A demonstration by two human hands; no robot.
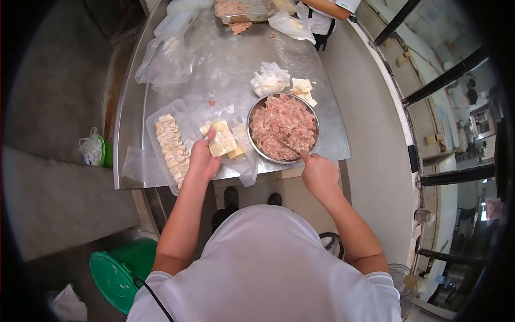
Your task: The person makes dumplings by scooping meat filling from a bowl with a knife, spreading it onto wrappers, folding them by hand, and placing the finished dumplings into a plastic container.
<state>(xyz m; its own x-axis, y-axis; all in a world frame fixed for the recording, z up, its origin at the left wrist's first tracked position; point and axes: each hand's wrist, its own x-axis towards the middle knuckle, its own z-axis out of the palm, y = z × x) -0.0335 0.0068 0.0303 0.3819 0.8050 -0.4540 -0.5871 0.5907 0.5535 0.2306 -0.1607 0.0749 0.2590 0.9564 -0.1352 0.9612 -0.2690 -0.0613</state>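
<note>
My left hand (202,160) holds a stack of square, pale yellow wonton wrappers (222,138), thumb on top. My right hand (319,173) is closed around the handle of a thin filling spatula (288,147), its far end in the minced meat (283,121). The pinkish meat fills a round steel bowl (251,140) at the table's near edge. More wrappers (236,152) lie on plastic film just beyond my left hand. To its left, a clear plastic tray (152,124) carries a long row of folded wontons (173,147).
Behind the bowl sit a bunched white plastic bag (270,79) and some loose wrappers (303,90). A metal tray of meat (219,19) stands at the far end, near another person's arm (325,7). Plastic bags (167,61) lie along the steel table's left edge.
</note>
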